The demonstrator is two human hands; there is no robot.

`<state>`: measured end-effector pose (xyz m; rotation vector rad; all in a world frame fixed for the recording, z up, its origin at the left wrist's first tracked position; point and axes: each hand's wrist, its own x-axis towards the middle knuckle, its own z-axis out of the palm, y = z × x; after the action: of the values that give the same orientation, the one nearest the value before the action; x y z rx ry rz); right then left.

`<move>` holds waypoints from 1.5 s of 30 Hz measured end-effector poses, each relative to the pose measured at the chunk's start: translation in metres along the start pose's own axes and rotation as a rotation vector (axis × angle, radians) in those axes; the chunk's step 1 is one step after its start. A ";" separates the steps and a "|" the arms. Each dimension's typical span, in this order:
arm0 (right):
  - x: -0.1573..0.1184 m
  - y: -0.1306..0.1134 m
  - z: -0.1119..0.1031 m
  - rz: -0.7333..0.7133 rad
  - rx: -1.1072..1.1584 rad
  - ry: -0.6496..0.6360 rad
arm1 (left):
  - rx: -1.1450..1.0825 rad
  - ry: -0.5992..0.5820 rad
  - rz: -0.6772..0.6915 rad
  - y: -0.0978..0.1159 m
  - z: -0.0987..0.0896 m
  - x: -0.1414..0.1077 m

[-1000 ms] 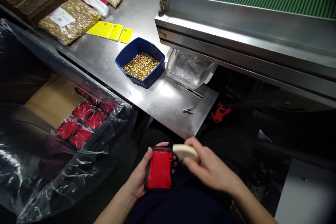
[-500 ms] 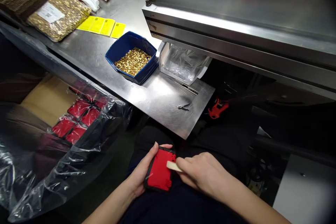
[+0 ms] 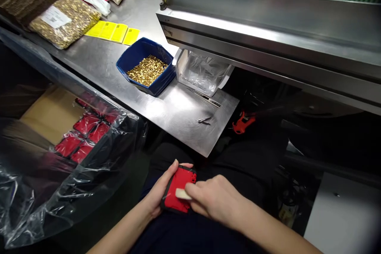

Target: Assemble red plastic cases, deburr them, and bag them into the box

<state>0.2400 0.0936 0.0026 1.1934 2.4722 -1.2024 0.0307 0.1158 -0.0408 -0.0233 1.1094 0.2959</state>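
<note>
Print on the white bag labels [image 3: 55, 17] and yellow cards [image 3: 107, 31] is too small to read.

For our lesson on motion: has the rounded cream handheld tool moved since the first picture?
Yes. Relative to the grey metal tabletop, the cream tool has shifted left and downward in view.

Hands [image 3: 216, 202]: two
Held red-and-black case [image 3: 175, 186]: one
Cream-coloured tool [image 3: 182, 194]: one
Yellow cards [image 3: 118, 33]: four
Blue bin [image 3: 131, 56]: one
Bags of brass-coloured pieces [image 3: 74, 14]: two
Red cases under film: perhaps six or seven, glare blurring them [image 3: 86, 123]
</note>
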 end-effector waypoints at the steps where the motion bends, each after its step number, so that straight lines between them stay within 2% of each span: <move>1: 0.001 0.001 -0.001 0.027 0.001 0.008 | -0.003 0.012 -0.001 0.000 0.000 0.000; 3: 0.001 0.004 -0.002 0.051 0.010 0.009 | -0.007 0.019 -0.004 0.001 0.001 0.001; 9: 0.001 0.006 -0.002 -0.025 0.015 -0.013 | 0.068 -0.022 -0.006 0.002 0.004 0.002; 13: -0.004 0.010 0.001 0.010 0.043 0.013 | 0.089 0.011 -0.018 0.003 0.006 0.002; 18: -0.007 0.008 0.010 -0.012 0.048 0.005 | 0.118 0.003 -0.015 0.002 0.005 0.001; 23: -0.010 0.011 0.015 0.074 0.079 0.044 | 0.082 0.036 -0.048 0.003 0.006 0.001; 25: -0.010 0.009 0.017 0.058 0.077 0.038 | 0.086 0.038 -0.047 0.003 0.007 0.001; 28: -0.007 0.006 0.016 0.036 0.077 0.066 | 0.106 0.043 -0.036 0.003 0.010 0.000; 32: -0.007 0.004 0.014 0.120 0.086 0.087 | 0.085 0.073 -0.050 0.003 0.011 -0.001; 36: -0.008 0.001 0.015 0.086 0.099 0.070 | 0.110 0.058 -0.027 0.003 0.010 0.001; 39: -0.006 0.001 0.013 0.144 0.131 0.112 | 0.124 0.073 -0.030 0.003 0.010 0.002; 41: -0.006 0.001 0.011 0.178 0.142 0.098 | 0.115 0.097 -0.039 0.003 0.010 0.002; 45: -0.005 0.000 0.007 0.119 0.145 0.052 | 0.129 0.090 -0.012 0.003 0.011 0.001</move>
<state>0.2421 0.0852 0.0006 1.4039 2.3460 -1.3540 0.0397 0.1207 -0.0362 0.0714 1.2150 0.2137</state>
